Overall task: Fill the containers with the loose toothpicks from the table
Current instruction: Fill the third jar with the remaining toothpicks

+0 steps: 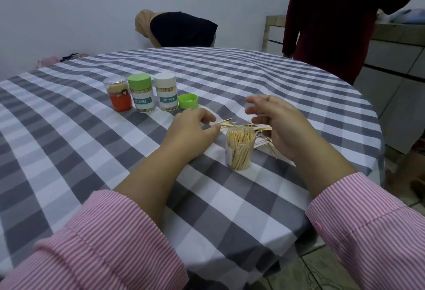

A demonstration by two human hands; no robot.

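Your left hand (193, 126) rests on the desk (69, 142), fingers (207, 117) curled, thumb & forefinger pinching the near end of a few toothpicks (226, 124). Your right hand (282, 126) hovers just right of the pile, fingers spread & loosely bent, holding nothing.

The loose toothpicks lie just beyond and to the right of the open jar (240, 149), between your two hands. Most lie left-to-right, pointed tips toward the left hand; a few stragglers near your right palm lie skewed. The left hand already has hold of them, so it's prob. the one to lift; the jar mouth sits just right of and nearer you than that pinch.

The jar is a clear plastic cylinder, upright, lid off, nearly full of thin pale wooden sticks standing on end. Farther back-left stand three closed containers in a row: orange one (118, 96), green-lidded (140, 93), white-lidded (166, 92). A loose green cap (188, 101) sits just right of them. The desk wears a soft grey & white check cloth.
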